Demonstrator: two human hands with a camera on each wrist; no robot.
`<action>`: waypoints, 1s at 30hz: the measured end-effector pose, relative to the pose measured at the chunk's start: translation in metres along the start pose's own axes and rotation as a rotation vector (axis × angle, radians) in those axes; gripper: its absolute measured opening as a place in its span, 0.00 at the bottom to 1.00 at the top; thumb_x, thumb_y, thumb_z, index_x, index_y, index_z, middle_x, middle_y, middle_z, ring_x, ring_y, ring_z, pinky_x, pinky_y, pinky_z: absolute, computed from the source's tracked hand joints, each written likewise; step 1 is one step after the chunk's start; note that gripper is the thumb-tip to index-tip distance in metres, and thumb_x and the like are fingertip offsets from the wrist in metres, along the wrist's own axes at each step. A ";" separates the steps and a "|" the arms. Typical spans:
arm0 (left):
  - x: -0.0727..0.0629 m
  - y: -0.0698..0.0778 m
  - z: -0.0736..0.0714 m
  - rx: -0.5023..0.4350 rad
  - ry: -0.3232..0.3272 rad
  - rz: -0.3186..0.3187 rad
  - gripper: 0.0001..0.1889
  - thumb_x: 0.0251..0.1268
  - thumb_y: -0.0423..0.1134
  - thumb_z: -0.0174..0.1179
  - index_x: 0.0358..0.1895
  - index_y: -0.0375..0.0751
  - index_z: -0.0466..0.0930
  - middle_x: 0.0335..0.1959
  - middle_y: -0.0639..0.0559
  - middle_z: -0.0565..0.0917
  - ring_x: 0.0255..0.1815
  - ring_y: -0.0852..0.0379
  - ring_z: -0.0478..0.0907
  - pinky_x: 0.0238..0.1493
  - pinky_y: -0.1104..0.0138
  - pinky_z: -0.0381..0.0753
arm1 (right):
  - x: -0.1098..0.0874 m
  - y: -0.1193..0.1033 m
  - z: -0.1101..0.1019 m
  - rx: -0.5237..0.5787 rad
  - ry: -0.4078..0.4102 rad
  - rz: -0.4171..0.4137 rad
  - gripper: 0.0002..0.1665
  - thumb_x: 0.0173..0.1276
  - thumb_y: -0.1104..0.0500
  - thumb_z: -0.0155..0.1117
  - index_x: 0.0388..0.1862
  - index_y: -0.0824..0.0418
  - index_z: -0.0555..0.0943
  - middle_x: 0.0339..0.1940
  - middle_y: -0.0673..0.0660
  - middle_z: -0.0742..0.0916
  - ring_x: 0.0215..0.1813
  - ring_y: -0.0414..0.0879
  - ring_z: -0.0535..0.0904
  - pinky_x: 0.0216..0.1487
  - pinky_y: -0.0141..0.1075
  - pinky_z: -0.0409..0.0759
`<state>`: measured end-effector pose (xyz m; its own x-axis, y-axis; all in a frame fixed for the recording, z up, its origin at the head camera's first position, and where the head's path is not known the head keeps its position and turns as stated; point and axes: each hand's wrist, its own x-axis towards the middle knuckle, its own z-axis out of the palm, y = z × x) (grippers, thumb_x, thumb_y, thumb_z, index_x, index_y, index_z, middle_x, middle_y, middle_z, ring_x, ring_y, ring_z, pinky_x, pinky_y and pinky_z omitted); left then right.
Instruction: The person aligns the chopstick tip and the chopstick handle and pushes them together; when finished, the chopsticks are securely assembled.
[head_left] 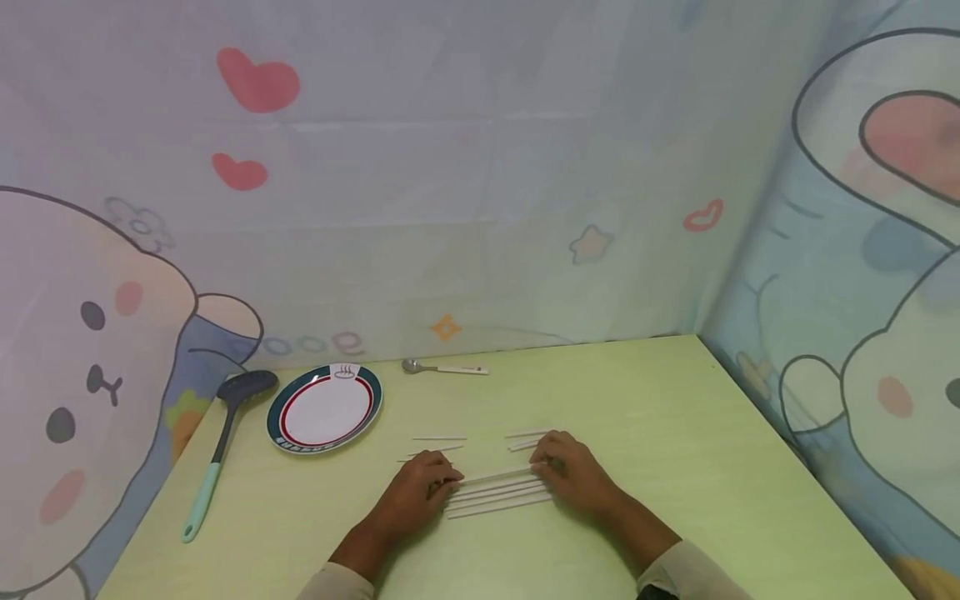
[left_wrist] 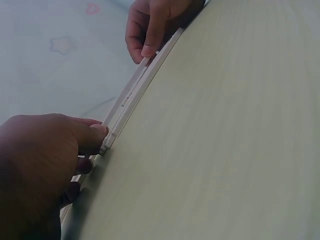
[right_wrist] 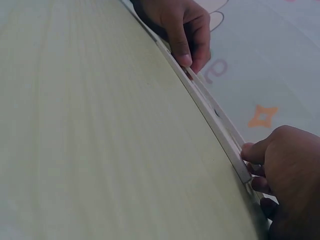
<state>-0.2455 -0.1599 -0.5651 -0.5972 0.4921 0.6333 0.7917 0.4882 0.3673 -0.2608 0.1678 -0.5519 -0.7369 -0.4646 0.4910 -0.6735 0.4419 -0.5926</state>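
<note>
A thin pale stick stretches between my two hands, slightly raised at its right end. My left hand pinches its left end between thumb and fingers; my right hand pinches the other end. In the left wrist view, this stick is close over the table, beside other sticks. The right wrist view shows the held stick behind a lower one. Just nearer to me, several similar sticks lie side by side on the table. Shorter visible lengths lie behind the left hand and right hand.
On the left, a plate with a dark green and red rim stands beside a black slotted turner with a mint handle. A small spoon lies near the back edge. Cartoon-printed cloth walls the pale green table.
</note>
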 end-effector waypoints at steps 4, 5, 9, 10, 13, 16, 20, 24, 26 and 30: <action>0.001 0.007 -0.005 -0.007 -0.024 -0.033 0.03 0.73 0.32 0.70 0.43 0.43 0.93 0.38 0.54 0.87 0.41 0.59 0.79 0.41 0.65 0.79 | 0.000 -0.003 -0.002 -0.013 -0.005 -0.004 0.05 0.76 0.66 0.71 0.41 0.55 0.88 0.47 0.51 0.87 0.50 0.46 0.81 0.54 0.42 0.83; 0.003 0.011 -0.007 -0.008 -0.035 -0.048 0.04 0.72 0.31 0.71 0.42 0.42 0.93 0.38 0.53 0.87 0.41 0.59 0.79 0.43 0.64 0.80 | 0.000 -0.003 -0.002 -0.018 -0.003 -0.006 0.06 0.76 0.66 0.71 0.41 0.55 0.88 0.47 0.52 0.87 0.50 0.47 0.82 0.54 0.42 0.83; 0.007 0.020 -0.012 -0.027 -0.077 -0.107 0.05 0.71 0.28 0.71 0.42 0.41 0.93 0.38 0.52 0.88 0.42 0.57 0.80 0.46 0.63 0.80 | -0.001 -0.004 -0.005 -0.041 -0.001 0.003 0.07 0.76 0.66 0.71 0.39 0.54 0.88 0.47 0.52 0.87 0.52 0.47 0.82 0.56 0.45 0.83; 0.008 0.021 -0.012 -0.031 -0.083 -0.118 0.05 0.70 0.28 0.71 0.42 0.41 0.93 0.38 0.52 0.88 0.42 0.57 0.80 0.46 0.63 0.80 | -0.001 -0.004 -0.005 -0.041 -0.003 0.007 0.07 0.76 0.66 0.70 0.39 0.54 0.88 0.47 0.52 0.87 0.52 0.48 0.82 0.56 0.45 0.83; 0.009 0.024 -0.012 -0.006 -0.074 -0.140 0.05 0.69 0.28 0.72 0.42 0.41 0.93 0.37 0.53 0.87 0.41 0.58 0.80 0.46 0.63 0.80 | -0.002 -0.004 -0.005 -0.034 -0.007 0.032 0.07 0.77 0.64 0.70 0.39 0.53 0.88 0.48 0.51 0.87 0.54 0.47 0.82 0.58 0.46 0.83; 0.009 0.023 -0.012 0.065 -0.026 -0.141 0.04 0.68 0.29 0.73 0.42 0.40 0.93 0.36 0.54 0.87 0.41 0.58 0.80 0.46 0.62 0.81 | -0.002 -0.003 -0.005 -0.019 0.003 0.042 0.07 0.78 0.64 0.69 0.40 0.53 0.89 0.49 0.50 0.87 0.54 0.47 0.82 0.58 0.45 0.83; 0.009 0.018 -0.012 0.158 0.047 -0.156 0.06 0.64 0.29 0.76 0.42 0.41 0.94 0.39 0.53 0.86 0.44 0.56 0.81 0.45 0.59 0.80 | 0.001 0.001 -0.002 -0.035 0.049 0.024 0.07 0.77 0.66 0.69 0.40 0.55 0.88 0.48 0.51 0.87 0.53 0.48 0.83 0.55 0.43 0.83; 0.008 0.011 -0.015 0.231 0.094 -0.190 0.09 0.59 0.30 0.80 0.41 0.43 0.94 0.42 0.52 0.85 0.46 0.53 0.80 0.46 0.55 0.77 | 0.006 0.006 0.000 -0.082 0.113 0.019 0.07 0.73 0.69 0.72 0.42 0.58 0.89 0.48 0.52 0.87 0.53 0.50 0.83 0.54 0.44 0.84; 0.007 0.008 -0.017 0.255 0.105 -0.207 0.10 0.57 0.30 0.81 0.41 0.43 0.94 0.43 0.52 0.85 0.47 0.52 0.80 0.47 0.53 0.75 | 0.009 0.008 0.001 -0.103 0.132 0.040 0.08 0.72 0.70 0.73 0.42 0.58 0.89 0.48 0.51 0.87 0.54 0.49 0.82 0.55 0.44 0.84; 0.007 0.003 -0.020 0.256 0.109 -0.226 0.10 0.54 0.30 0.82 0.38 0.43 0.94 0.42 0.51 0.85 0.47 0.51 0.79 0.46 0.53 0.73 | 0.013 0.013 0.002 -0.122 0.146 0.065 0.09 0.72 0.70 0.73 0.43 0.57 0.90 0.49 0.50 0.86 0.54 0.48 0.81 0.54 0.42 0.85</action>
<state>-0.2448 -0.1696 -0.5462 -0.7253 0.2780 0.6297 0.5751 0.7475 0.3324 -0.2787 0.1664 -0.5545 -0.7735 -0.3203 0.5469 -0.6201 0.5610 -0.5484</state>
